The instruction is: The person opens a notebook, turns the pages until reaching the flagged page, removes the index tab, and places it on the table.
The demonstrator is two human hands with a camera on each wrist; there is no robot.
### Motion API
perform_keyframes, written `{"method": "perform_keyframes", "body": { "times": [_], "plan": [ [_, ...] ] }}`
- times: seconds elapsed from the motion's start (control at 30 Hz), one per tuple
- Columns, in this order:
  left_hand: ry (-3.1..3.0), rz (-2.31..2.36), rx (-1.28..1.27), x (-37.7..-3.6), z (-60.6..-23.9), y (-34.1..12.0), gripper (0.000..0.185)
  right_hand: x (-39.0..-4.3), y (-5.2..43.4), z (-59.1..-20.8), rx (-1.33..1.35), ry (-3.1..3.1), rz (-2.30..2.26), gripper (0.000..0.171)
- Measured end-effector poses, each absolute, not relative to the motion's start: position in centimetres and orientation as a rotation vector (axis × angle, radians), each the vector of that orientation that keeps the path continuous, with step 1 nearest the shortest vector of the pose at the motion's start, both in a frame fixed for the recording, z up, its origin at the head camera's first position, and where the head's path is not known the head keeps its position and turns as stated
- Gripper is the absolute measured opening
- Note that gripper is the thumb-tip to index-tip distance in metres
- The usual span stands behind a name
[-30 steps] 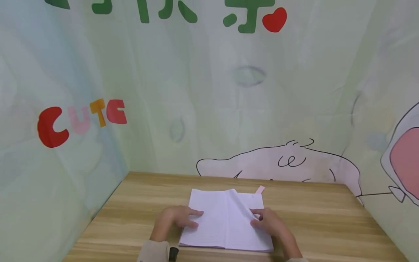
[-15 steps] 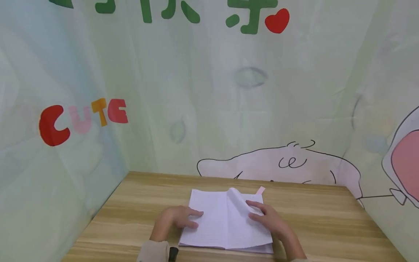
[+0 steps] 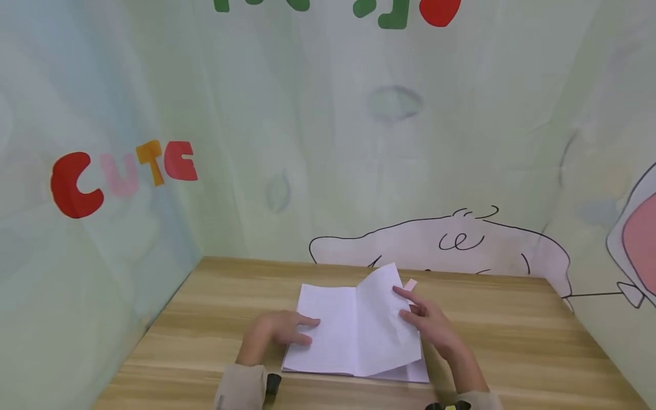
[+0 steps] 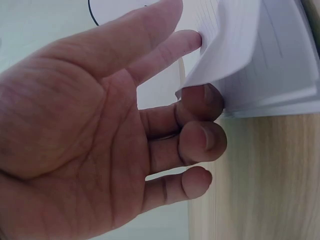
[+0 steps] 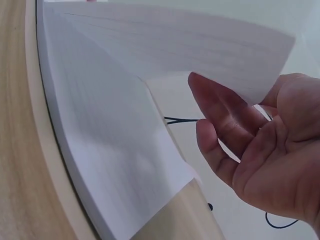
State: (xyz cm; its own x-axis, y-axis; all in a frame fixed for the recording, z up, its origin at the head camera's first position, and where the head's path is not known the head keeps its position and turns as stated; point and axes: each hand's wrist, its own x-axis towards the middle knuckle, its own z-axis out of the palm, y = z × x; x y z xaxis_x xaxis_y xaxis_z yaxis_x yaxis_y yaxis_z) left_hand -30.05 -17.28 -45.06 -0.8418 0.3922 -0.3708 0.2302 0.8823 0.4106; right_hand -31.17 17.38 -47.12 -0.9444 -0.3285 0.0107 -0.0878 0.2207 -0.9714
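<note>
The open white lined-paper notebook (image 3: 353,336) is laid on the light wooden tabletop (image 3: 512,341), low in the frame's centre. Its left page is pressed flat by the relaxed left hand (image 3: 279,336). A single raised page (image 3: 384,319) is pinched by the right hand (image 3: 430,324).

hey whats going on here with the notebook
A person sits at a wooden table with an open lined notebook lying flat on it. The left hand rests on the left page, with its fingers at the page edges. The right hand has a single page lifted off the right side; the sheet stands raised above the stack, fingers under its edge. A small pink tab sticks out at the notebook's far right corner.
</note>
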Motion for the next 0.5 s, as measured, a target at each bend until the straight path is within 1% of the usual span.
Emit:
{"method": "perform_keyframes", "body": {
  "times": [0.17,0.27,0.4,0.5],
  "plan": [
    [2.578,0.496,0.487,-29.9,-44.9,-17.2,0.049,-31.2,17.5,-46.5,-0.341,2.206,-1.882,0.059],
    [2.573,0.518,0.454,-29.9,-44.9,-17.2,0.049,-31.2,17.4,-46.2,-0.358,2.184,-1.91,0.063],
    [2.582,0.517,0.435,-30.0,-44.9,-17.2,0.048,-31.2,17.0,-45.9,-0.342,2.183,-1.941,0.072],
    [2.585,0.503,0.439,-30.0,-44.8,-17.3,0.048,-31.1,16.6,-45.8,-0.28,2.203,-1.952,0.071]
  ]
}}
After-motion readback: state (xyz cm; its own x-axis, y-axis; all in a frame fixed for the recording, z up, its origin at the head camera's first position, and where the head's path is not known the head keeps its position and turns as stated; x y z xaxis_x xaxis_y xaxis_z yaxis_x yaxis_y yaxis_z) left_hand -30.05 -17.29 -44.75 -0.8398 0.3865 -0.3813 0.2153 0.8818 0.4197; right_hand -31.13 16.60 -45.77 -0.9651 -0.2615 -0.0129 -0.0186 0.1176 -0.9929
